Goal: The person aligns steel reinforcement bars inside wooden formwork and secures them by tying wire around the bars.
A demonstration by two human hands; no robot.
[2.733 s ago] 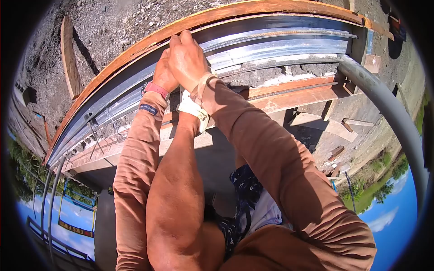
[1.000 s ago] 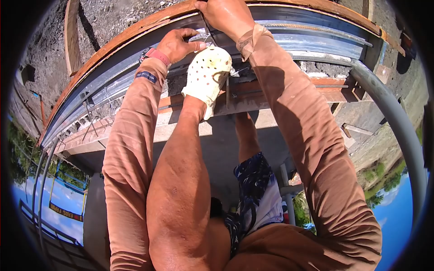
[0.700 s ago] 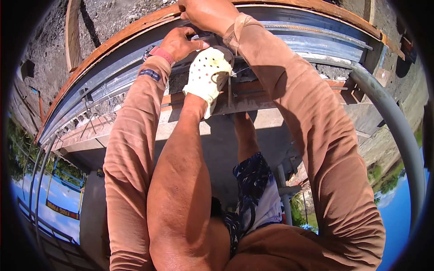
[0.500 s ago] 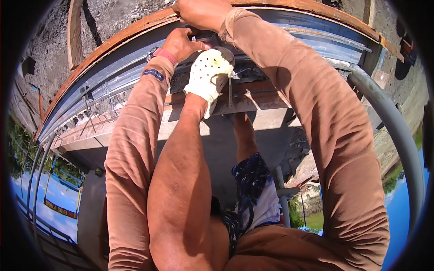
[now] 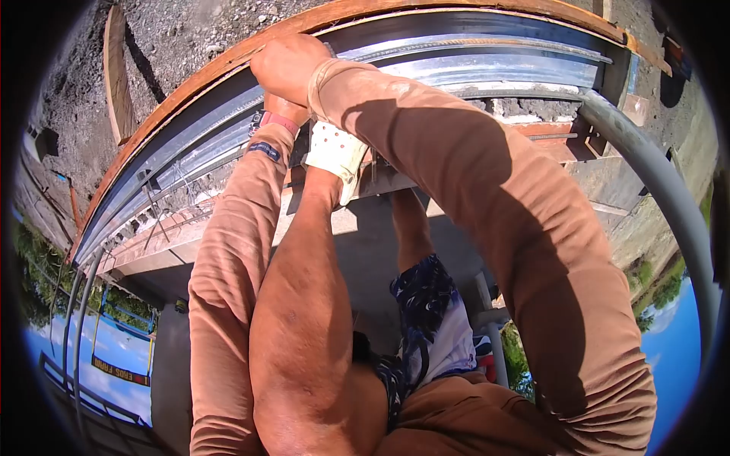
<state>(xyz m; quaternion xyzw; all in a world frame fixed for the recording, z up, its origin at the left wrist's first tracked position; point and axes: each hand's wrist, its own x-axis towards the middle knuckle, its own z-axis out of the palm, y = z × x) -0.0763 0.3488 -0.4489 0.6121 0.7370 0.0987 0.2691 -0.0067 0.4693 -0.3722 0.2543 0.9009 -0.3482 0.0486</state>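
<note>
My right hand (image 5: pixel 290 70) is closed in a fist just inside the curved wooden board (image 5: pixel 426 6), over the shiny ribbed metal sheet (image 5: pixel 487 72). What its fingers hold, if anything, is hidden. Directly below it, my left hand (image 5: pixel 284 109) shows only its back and wrist, with a watch on a pink strap (image 5: pixel 275 121); its fingers are covered by the right hand. A white perforated clog (image 5: pixel 331 156) on my raised foot rests close by, partly behind my right sleeve (image 5: pixel 471 144). A ribbed steel bar (image 5: pixel 471 47) runs along the metal sheet.
A thick grey pipe (image 5: pixel 658 171) curves down the right side, and thinner railing pipes (image 5: pixel 72 319) stand at left. Beyond the board lies gravelly ground with a wooden plank (image 5: pixel 116 80). Broken concrete (image 5: pixel 525 109) lines the ledge. A lettered sign (image 5: pixel 120 371) hangs at lower left.
My right hand has moved left and down, now covering the left hand's fingers. The left hand has shifted slightly left and down. My right sleeve hides more of the clog.
</note>
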